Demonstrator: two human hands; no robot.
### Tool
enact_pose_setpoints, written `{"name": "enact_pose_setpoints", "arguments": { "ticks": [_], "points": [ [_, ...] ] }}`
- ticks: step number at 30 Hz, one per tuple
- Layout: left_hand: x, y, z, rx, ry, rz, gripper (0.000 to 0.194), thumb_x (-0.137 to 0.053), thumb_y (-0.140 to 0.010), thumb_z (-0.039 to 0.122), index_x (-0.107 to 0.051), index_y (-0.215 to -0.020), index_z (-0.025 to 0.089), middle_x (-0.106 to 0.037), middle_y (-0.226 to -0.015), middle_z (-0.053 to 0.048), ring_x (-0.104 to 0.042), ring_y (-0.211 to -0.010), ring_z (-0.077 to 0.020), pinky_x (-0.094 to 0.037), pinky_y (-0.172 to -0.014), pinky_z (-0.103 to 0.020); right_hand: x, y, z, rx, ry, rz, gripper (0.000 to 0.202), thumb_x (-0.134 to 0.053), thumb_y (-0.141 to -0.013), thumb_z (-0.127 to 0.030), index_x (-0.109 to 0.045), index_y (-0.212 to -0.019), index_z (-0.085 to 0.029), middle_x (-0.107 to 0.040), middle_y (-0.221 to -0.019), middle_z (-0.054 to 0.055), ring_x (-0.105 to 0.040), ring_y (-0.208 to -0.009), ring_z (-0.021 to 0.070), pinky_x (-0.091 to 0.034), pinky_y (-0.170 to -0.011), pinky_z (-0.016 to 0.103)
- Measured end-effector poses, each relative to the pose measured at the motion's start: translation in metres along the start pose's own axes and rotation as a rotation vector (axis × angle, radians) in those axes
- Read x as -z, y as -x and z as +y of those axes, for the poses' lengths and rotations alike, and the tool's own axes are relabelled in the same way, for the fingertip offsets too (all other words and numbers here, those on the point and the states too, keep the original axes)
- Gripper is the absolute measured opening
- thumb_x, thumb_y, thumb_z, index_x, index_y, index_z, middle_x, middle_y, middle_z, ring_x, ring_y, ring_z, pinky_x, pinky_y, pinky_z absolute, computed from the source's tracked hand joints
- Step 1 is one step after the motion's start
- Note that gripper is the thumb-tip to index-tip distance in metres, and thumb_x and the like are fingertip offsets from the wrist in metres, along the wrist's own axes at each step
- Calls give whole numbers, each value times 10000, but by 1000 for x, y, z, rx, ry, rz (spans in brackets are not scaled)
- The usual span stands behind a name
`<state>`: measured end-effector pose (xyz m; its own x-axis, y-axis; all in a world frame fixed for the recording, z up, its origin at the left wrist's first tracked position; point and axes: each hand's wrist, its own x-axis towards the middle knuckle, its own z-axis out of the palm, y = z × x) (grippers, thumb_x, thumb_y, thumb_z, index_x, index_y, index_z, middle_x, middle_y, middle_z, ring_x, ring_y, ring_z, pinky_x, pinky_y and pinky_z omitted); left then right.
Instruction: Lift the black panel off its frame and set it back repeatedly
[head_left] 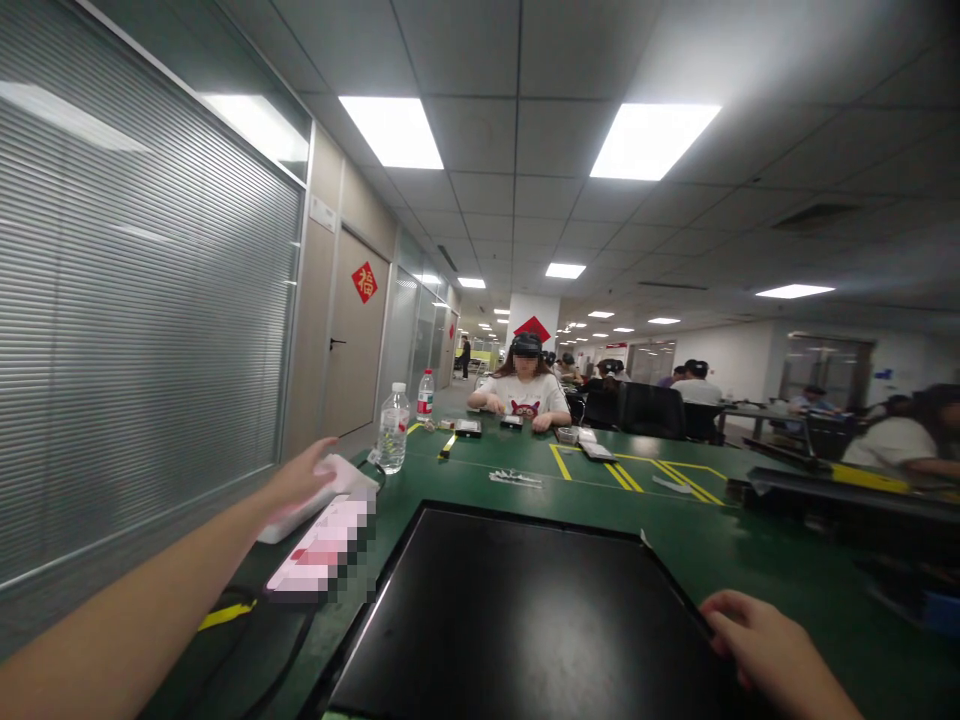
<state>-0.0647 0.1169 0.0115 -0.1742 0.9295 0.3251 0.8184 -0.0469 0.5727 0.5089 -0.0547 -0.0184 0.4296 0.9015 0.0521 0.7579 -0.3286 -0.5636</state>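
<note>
A large flat black screen panel (525, 610) lies face up on the green table in front of me. My right hand (757, 640) is at its right edge, fingers curled against the rim; the fingertips are partly hidden. Off to the left, my left hand (304, 478) reaches out over a white object (349, 472), fingers stretched and touching or just above its top. What kind of thing the white object is I cannot tell. Beside it rests a phone (319, 550) with a lit pink screen, partly blurred out.
Beyond the white object stand a clear water bottle (393, 430) and a red-labelled bottle (425, 395). Across the green table (465, 490) sits a person (521, 385) with small devices. Yellow tape (630, 475) marks the surface. Dark long parts (832, 510) lie at right; a black cable (289, 655) at left.
</note>
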Motion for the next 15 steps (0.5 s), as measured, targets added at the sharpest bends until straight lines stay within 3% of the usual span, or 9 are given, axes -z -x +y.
{"name": "enact_pose_setpoints", "arguments": {
  "ticks": [3, 7, 10, 12, 15],
  "points": [
    [4, -9, -10, 74, -32, 11, 641, -425, -776, 287, -226, -1341, 59, -505, -1257, -192, -545, -1063, -232, -436, -787, -282, 0, -2, 2, -1, -6, 3, 297, -381, -728, -326, -611, -847, -182, -675, -626, 29, -596, -436, 156, -437, -482, 254],
    [15, -19, -32, 94, -132, -1, 435, -487, -722, 271, -530, -1091, 45, -586, -1124, -204, -527, -1049, -306, -397, -823, -340, 0, -6, 4, -16, -27, -12, 304, -381, -724, -342, -611, -846, -185, -674, -630, 31, -601, -449, 164, -438, -475, 258],
    [17, -27, -40, 96, -152, -19, 329, -524, -688, 352, -620, -847, 80, -652, -960, -181, -567, -946, -319, -403, -776, -347, -1, -10, 4, -25, -51, -29, 314, -384, -721, -367, -613, -845, -190, -669, -621, 32, -606, -463, 172, -444, -478, 264],
    [14, -34, -40, 88, -109, -43, 335, -514, -694, 386, -621, -857, 114, -677, -902, -125, -594, -889, -276, -412, -755, -319, -1, -13, 5, -28, -68, -32, 320, -389, -712, -376, -616, -840, -191, -666, -616, 36, -605, -466, 179, -449, -479, 271],
    [6, -46, -34, 106, 9, -90, 462, -415, -759, 440, -570, -1036, 104, -693, -884, -96, -629, -811, -220, -442, -704, -290, -3, -18, 7, -51, -94, -36, 324, -401, -686, -380, -627, -818, -189, -665, -615, 47, -603, -467, 191, -458, -480, 286]
  ]
}}
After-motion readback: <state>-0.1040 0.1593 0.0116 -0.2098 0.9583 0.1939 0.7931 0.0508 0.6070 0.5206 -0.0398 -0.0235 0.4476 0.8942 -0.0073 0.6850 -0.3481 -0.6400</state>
